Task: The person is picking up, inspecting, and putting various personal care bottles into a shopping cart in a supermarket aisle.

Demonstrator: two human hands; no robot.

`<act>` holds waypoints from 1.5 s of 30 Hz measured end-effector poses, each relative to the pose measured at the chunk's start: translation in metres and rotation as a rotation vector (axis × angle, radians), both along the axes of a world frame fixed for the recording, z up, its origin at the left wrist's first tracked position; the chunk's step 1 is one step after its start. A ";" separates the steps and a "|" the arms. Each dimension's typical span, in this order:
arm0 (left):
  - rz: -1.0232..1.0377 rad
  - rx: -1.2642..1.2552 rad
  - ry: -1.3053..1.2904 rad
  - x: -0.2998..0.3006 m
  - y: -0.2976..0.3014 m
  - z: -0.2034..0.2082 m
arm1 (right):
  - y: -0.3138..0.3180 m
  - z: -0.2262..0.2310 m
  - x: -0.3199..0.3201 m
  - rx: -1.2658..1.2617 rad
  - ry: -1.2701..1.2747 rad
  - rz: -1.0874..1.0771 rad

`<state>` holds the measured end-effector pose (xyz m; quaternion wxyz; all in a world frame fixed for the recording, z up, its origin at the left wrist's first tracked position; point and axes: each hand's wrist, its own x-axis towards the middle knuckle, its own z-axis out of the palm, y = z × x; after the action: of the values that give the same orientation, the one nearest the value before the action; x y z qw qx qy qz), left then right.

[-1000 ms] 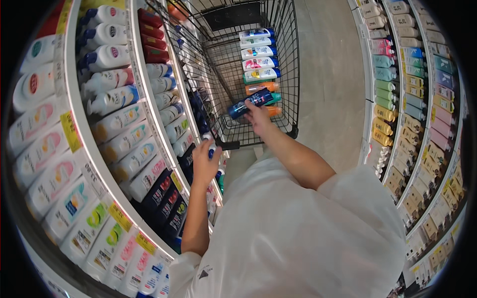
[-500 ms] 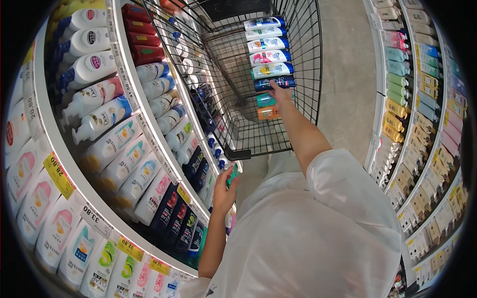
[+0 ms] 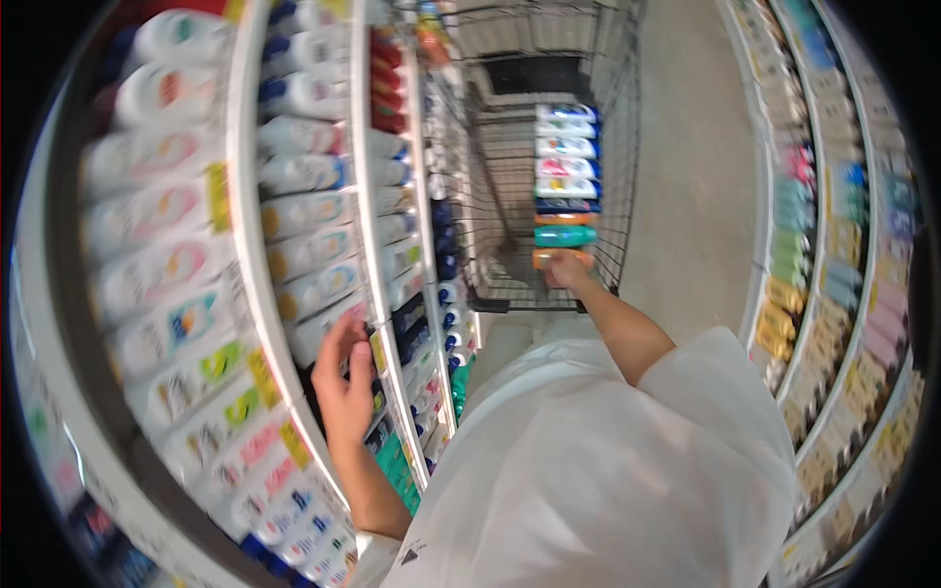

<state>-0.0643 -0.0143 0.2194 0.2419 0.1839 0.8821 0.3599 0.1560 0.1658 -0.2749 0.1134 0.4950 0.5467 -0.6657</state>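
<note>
A row of bottles lies in the wire shopping cart (image 3: 627, 220), several white ones at the far end, then a dark blue bottle (image 3: 567, 206), a teal bottle (image 3: 565, 236) and an orange bottle (image 3: 580, 257) nearest me. My right hand (image 3: 567, 272) reaches into the cart, its fingers bent onto the orange bottle and hiding part of it. To the left, my left hand (image 3: 343, 392) is raised in front of the shelf, fingers apart and nothing seen in them. It is nearest the dark bottles (image 3: 312, 397) on the shelf. Motion blurs the view.
Tiered shelves (image 3: 250, 284) of white, red, dark and green bottles run along my left. Another shelf (image 3: 760, 265) of pump bottles and boxed goods stands at the right. Grey floor (image 3: 686, 196) lies between the cart and that shelf.
My right hand has moved from the dark blue bottle to the orange one. My left hand has risen leftward from the lower shelf, and the view has shifted.
</note>
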 end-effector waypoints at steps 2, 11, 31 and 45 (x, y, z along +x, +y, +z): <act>0.049 0.045 0.288 0.011 -0.012 0.059 | -0.001 0.051 -0.002 0.521 0.271 0.450; 0.429 0.034 1.710 0.024 -0.083 0.278 | 0.002 0.087 0.030 0.603 0.227 0.644; 0.961 -0.028 1.630 -0.008 -0.117 0.333 | 0.006 0.116 0.022 0.611 0.191 0.694; -0.098 1.396 -0.430 0.077 0.005 0.180 | 0.012 0.507 -0.014 0.561 1.122 0.554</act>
<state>0.0127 -0.0092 0.3989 0.2519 0.2599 0.3711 0.8551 0.1417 0.1778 0.2317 -0.1533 -0.0720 0.7810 -0.6011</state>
